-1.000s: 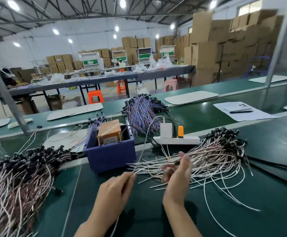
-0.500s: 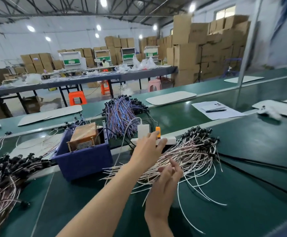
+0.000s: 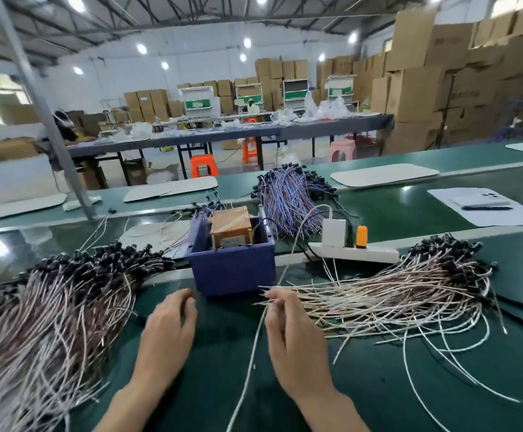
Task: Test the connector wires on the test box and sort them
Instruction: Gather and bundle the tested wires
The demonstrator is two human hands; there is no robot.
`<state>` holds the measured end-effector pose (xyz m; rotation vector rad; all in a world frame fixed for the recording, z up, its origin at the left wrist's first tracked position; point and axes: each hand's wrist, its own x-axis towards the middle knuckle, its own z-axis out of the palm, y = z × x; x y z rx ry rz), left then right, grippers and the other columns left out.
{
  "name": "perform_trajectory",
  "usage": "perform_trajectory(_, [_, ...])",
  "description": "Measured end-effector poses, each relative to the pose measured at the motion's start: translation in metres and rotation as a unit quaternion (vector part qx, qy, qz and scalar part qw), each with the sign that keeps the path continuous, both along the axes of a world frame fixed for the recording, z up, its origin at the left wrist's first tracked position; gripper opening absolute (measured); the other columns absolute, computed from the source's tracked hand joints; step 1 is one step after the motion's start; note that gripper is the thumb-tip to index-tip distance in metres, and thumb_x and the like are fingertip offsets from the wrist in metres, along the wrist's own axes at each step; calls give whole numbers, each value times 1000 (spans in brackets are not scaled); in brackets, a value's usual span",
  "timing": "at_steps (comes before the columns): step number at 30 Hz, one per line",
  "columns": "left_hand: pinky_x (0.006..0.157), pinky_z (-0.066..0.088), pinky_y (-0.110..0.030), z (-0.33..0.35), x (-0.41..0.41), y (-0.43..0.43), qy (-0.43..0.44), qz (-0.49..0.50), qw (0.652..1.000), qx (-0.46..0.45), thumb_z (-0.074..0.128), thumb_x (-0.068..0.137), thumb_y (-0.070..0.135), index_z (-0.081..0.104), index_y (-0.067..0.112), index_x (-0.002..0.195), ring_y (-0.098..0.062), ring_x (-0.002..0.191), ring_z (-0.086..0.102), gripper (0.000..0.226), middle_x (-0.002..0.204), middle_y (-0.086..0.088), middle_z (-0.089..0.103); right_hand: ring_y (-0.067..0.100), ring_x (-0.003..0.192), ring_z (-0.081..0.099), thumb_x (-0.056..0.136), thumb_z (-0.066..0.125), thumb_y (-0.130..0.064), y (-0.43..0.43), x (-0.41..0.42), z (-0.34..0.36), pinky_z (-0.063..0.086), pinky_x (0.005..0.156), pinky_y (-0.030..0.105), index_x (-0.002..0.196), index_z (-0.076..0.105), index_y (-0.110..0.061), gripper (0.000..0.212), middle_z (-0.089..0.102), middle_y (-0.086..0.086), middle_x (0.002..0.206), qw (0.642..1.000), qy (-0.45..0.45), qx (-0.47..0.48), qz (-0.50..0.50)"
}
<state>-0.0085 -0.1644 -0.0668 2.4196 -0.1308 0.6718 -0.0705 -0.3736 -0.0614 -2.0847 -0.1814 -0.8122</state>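
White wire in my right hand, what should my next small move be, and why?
Probably lift it to the test box in the blue bin: your right hand pinches a single white wire at the edge of the right pile.

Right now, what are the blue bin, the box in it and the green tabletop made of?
Blue bin: likely moulded plastic, matt, even colour. Box inside: seemingly wrapped in glossy brown tape; what lies beneath is hidden. Tabletop: probably a green rubber or vinyl mat, smooth with soft glare.
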Motion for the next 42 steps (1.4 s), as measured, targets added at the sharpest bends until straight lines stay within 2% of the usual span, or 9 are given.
perform_trajectory(4, [89,48,-48,-5,3,21,4,102,995,22,56,97,10,64,4,118,-36,101,60,24,113,-16,61,0,61,55,102,35,-36,25,11,3,36,55,10,116,57,-26,28,59,-22,87,996,-12,-86,23])
perform_trajectory(11, [101,45,-45,1,14,26,75,197,978,-9,49,100,18,50,2,139,-45,127,46,42,153,-29,20,7,57,58,103,38,-32,43,37,2,44,49,21,114,59,-22,26,67,-12,99,990,-24,-136,33])
perform_trajectory(15, [104,39,-47,3,26,31,86,227,970,26,48,99,18,54,-2,135,-42,131,43,42,145,-32,38,6,62,58,103,49,-21,38,48,-3,37,48,11,115,56,-24,15,64,-15,100,993,-18,-118,20])
perform_trajectory(21, [96,44,-44,5,26,33,42,243,969,-5,51,98,15,63,-3,126,-37,115,54,35,126,-24,58,11,64,57,101,44,-29,28,51,-7,40,56,18,107,52,-45,18,59,-17,80,998,47,42,27])
perform_trajectory(26, [91,43,-30,11,11,27,-125,184,974,-50,55,98,8,66,2,120,-25,108,55,25,113,-11,58,21,55,51,102,49,-22,23,51,1,44,52,34,96,60,-46,28,64,-1,82,970,90,217,63])
perform_trajectory(32, [69,45,-21,19,-3,14,-222,66,968,-95,48,101,18,58,13,118,-15,86,53,21,103,12,46,15,62,60,105,46,-18,18,52,13,49,55,21,92,73,-31,33,69,-2,86,912,137,358,142])
perform_trajectory(36, [61,44,-21,19,-12,-5,-242,6,969,-47,52,102,17,60,18,120,-6,72,48,20,95,12,45,21,85,71,100,47,-37,23,54,17,55,70,26,117,71,-25,32,76,4,108,856,212,408,235])
perform_trajectory(38, [59,40,-15,18,-17,-18,-241,-33,970,-13,53,100,20,63,21,120,-3,68,47,22,93,12,48,21,101,72,91,53,-49,26,55,19,55,81,28,128,63,-22,47,74,5,118,827,234,433,273])
perform_trajectory(42, [62,51,-22,9,-25,-45,-226,-171,957,65,62,96,10,72,16,110,-10,74,60,18,94,4,59,23,120,65,84,63,-54,27,52,20,49,96,33,125,70,-18,54,70,10,126,775,253,486,314])
